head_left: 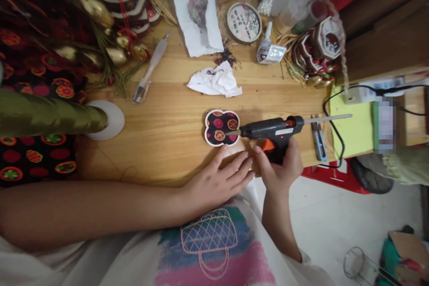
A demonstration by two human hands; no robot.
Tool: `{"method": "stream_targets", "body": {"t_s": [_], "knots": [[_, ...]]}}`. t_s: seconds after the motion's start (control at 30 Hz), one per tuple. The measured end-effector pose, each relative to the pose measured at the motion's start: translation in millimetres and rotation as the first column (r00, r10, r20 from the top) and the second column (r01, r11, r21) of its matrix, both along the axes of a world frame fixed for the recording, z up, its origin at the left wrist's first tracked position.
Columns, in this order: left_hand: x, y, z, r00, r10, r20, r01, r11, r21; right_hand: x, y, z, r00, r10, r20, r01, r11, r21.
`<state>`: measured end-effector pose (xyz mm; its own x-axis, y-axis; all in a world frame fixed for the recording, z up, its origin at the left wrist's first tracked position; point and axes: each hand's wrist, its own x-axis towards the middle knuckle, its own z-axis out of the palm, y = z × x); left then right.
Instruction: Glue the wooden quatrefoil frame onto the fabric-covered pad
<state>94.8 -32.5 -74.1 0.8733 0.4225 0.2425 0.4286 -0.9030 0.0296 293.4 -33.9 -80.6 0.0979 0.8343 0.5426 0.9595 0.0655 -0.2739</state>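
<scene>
My right hand [283, 167] grips the handle of a black hot glue gun [264, 129] with an orange trigger. A glue stick [330, 118] sticks out of its back end. The nozzle lies over the right part of a four-lobed pendant [218, 128], which has a pale rim and dark patterned fabric in the middle. My left hand [219, 178] rests at the table's front edge, fingers stretched out and apart. Its index fingertip is close to the pendant's lower edge; whether they touch I cannot tell.
Crumpled white paper [216, 81] lies behind the pendant, near a pen [151, 67] and a small glue bottle [270, 51]. At right are blue thread snips [319, 139] and a black cord [339, 136]. An olive fabric roll [53, 114] is at left.
</scene>
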Motion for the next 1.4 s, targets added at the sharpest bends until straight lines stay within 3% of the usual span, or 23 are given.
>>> {"method": "stream_targets", "body": {"t_s": [0.53, 0.97, 1.4], "knots": [[-0.2, -0.7, -0.5, 1.000, -0.006, -0.010, 0.006, 1.000, -0.002, 0.8, -1.1, -2.5, 0.996, -0.082, -0.035, 0.081, 0.996, -0.047], [0.0, 0.5, 1.5, 1.000, -0.010, -0.025, 0.010, 1.000, -0.010, 0.7, -0.4, -2.3, 1.000, -0.022, 0.002, 0.022, 1.000, 0.017], [-0.7, -0.1, 0.4, 1.000, -0.007, -0.024, 0.007, 1.000, -0.002, 1.2, -1.5, -3.4, 0.998, -0.054, -0.021, 0.053, 0.998, -0.027]]}}
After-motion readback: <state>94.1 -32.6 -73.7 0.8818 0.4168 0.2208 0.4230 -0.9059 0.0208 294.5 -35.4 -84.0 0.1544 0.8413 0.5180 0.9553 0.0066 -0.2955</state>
